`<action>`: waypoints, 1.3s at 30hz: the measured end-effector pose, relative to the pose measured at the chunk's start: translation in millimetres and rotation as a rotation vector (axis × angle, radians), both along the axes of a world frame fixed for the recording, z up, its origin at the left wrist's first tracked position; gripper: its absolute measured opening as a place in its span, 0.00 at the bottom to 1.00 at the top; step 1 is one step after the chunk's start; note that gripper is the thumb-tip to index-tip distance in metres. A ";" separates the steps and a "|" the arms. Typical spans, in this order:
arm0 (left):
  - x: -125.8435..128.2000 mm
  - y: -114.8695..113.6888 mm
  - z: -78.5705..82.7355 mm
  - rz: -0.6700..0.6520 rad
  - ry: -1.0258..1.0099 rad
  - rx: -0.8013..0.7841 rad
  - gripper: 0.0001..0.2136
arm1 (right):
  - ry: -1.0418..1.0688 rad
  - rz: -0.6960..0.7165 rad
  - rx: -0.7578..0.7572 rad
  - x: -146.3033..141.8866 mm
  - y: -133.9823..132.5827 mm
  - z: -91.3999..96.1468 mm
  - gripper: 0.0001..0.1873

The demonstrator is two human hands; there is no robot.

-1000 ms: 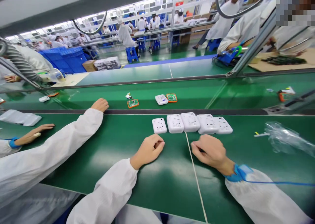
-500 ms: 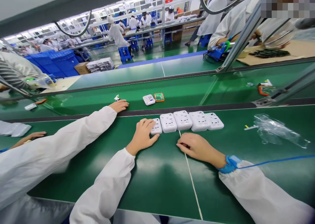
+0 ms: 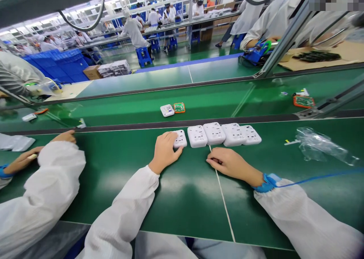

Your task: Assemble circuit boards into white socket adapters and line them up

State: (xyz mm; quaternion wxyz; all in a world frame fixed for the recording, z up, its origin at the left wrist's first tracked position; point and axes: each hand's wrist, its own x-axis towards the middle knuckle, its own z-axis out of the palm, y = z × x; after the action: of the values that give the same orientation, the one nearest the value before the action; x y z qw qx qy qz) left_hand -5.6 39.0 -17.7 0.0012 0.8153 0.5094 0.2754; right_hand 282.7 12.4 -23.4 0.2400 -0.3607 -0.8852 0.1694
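Observation:
A row of several white power socket units lies on the green belt in front of me, and the leftmost one (image 3: pixel 181 139) is partly under my left hand (image 3: pixel 165 152). Its fingers lie over that unit's left side, with the thumb along its lower edge. My right hand (image 3: pixel 229 163) rests curled on the belt just below the row, next to a thin white line. Nothing shows in its fingers, though they hide part of the palm. A blue strap (image 3: pixel 265 183) circles my right wrist, with a blue cord trailing to the right.
A co-worker's white-sleeved arm (image 3: pixel 48 175) and hands reach in at the left. Beyond a dark rail, a second green belt (image 3: pixel 113 116) carries a white socket unit (image 3: pixel 167 110) and orange-framed circuit boards (image 3: pixel 179 107). A crumpled plastic bag (image 3: pixel 321 145) lies at the right.
My left hand has moved onto the leftmost socket unit. The co-worker's arm has pulled back to the left, and the green board near it on the far belt has gone from view.

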 end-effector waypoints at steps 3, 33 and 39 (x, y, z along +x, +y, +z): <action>2.1 -3.3 0.8 0.001 -0.008 0.003 0.21 | -0.007 -0.007 -0.001 0.0 -0.8 0.6 0.10; -2.0 -2.1 3.0 0.152 -0.082 -0.174 0.19 | 0.014 0.018 0.002 2.4 -0.1 -0.4 0.08; -2.7 -2.6 2.2 0.136 -0.094 -0.157 0.22 | -0.009 0.021 0.008 2.5 -0.3 -1.2 0.09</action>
State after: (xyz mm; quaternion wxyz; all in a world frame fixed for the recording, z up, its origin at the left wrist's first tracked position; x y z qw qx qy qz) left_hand -8.3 36.4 -15.5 0.0702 0.7623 0.5830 0.2722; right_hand 285.1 12.1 -24.6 0.2356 -0.3512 -0.8906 0.1669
